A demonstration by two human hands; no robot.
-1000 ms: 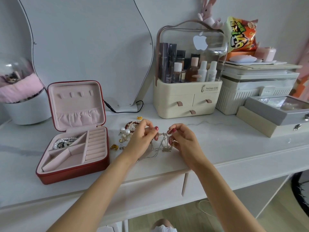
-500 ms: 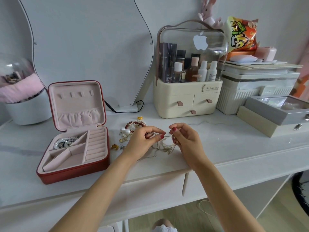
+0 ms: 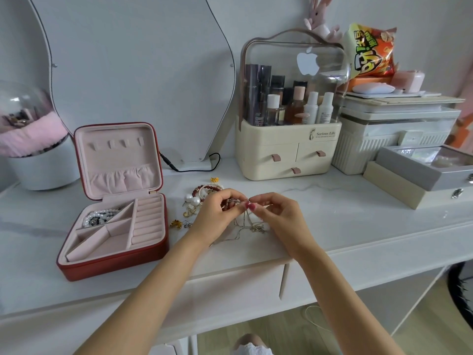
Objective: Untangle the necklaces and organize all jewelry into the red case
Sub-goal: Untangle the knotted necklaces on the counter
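The red case (image 3: pixel 112 265) lies open at the left of the white dresser top, its pink lid upright. A pearl piece (image 3: pixel 101 217) fills its back left compartment. Thin tangled necklaces (image 3: pixel 252 225) hang between my hands above the tabletop. My left hand (image 3: pixel 217 213) and my right hand (image 3: pixel 279 213) both pinch the chains at the top, fingertips almost touching. Behind my left hand lie a dark red bead bracelet (image 3: pixel 204 189), pearl earrings (image 3: pixel 192 200) and small gold pieces (image 3: pixel 176 223).
A cream cosmetics organizer (image 3: pixel 289 155) with bottles stands behind. Grey and beige boxes (image 3: pixel 419 175) sit at the right, a white storage box behind them. A mirror (image 3: pixel 133 73) with a black cable leans on the wall. A white tub with pink fabric (image 3: pixel 38 160) is far left.
My hands have drawn closer together, fingertips now nearly meeting, and the chain stretch between them has shortened. The case and loose jewelry have not moved.
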